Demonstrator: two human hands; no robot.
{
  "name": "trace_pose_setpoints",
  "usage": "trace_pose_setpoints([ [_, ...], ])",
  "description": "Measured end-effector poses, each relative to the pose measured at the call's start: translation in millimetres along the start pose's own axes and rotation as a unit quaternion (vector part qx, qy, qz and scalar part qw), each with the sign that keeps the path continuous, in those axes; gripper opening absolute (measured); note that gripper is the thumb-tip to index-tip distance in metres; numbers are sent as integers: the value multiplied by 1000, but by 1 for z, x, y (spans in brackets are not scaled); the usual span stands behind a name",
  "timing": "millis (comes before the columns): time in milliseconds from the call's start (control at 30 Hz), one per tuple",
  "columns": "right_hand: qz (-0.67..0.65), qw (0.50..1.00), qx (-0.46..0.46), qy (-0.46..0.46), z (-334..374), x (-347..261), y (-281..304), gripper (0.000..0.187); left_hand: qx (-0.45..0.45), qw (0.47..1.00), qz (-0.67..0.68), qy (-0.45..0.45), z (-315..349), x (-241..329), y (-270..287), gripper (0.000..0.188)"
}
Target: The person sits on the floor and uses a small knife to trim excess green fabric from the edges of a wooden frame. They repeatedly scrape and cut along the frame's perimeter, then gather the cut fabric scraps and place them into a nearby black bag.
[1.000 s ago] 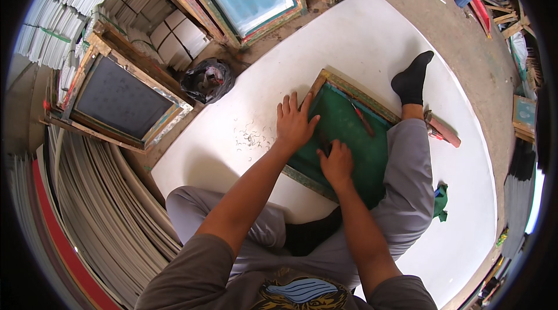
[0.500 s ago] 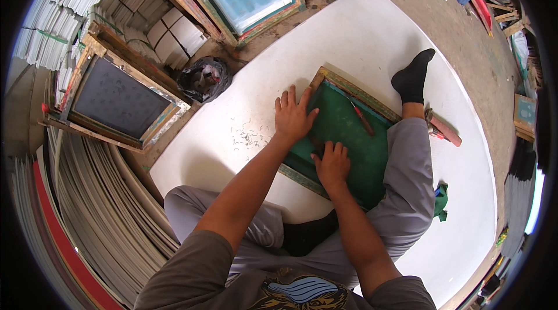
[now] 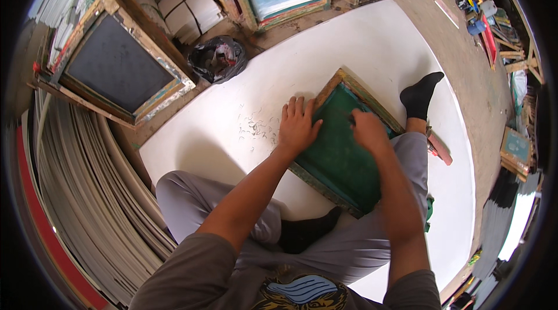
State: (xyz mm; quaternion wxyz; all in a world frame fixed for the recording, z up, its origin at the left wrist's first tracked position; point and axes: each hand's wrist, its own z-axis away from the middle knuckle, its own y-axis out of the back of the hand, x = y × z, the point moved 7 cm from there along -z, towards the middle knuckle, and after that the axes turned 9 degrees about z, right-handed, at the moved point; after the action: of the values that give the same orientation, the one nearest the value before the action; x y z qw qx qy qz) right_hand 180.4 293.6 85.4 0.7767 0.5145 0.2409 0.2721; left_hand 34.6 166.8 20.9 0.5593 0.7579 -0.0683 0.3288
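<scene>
A screen-printing frame (image 3: 334, 196) of worn wood with dark green mesh lies tilted on a white board, beside my right leg. My left hand (image 3: 298, 127) rests spread over its left side bar, fingers pointing away and the thumb toward the mesh. Above the far part of the mesh, my right hand (image 3: 372, 130) is closed with the fingers curled. A small dark end of a slim tool (image 3: 351, 117) shows by its fingertips; the rest is hidden in the hand.
Dark curled shavings (image 3: 256, 128) lie left of the frame. A black plastic bag (image 3: 218, 60) stands at the board's far edge. More screen frames (image 3: 119, 69) lean at the left and back. A red-handled tool (image 3: 440, 148) lies beyond my right leg, near a green cloth (image 3: 429, 212).
My right hand has moved away and right, from the near-left mesh to where a slim red-and-brown-handled tool lay. That tool no longer shows on the mesh. My left hand stays on the bar.
</scene>
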Motion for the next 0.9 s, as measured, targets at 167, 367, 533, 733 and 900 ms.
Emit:
trace_pose_setpoints([
  [167, 195, 979, 12, 63, -43, -13, 44, 14, -20, 999, 47, 18, -3, -1, 2, 64],
  [367, 397, 904, 90, 132, -72, -42, 51, 13, 12, 997, 69, 15, -3, -2, 1, 61],
  [533, 499, 837, 156, 159, -79, -56, 44, 9, 6, 998, 68, 12, -4, -3, 2, 64],
  [733, 446, 860, 176, 173, -82, -66, 50, 9, 10, 996, 84, 14, -4, -4, 4, 63],
  [900, 471, 853, 152, 164, -85, -65, 43, 8, 19, 996, 86, 13, -4, -4, 4, 62],
])
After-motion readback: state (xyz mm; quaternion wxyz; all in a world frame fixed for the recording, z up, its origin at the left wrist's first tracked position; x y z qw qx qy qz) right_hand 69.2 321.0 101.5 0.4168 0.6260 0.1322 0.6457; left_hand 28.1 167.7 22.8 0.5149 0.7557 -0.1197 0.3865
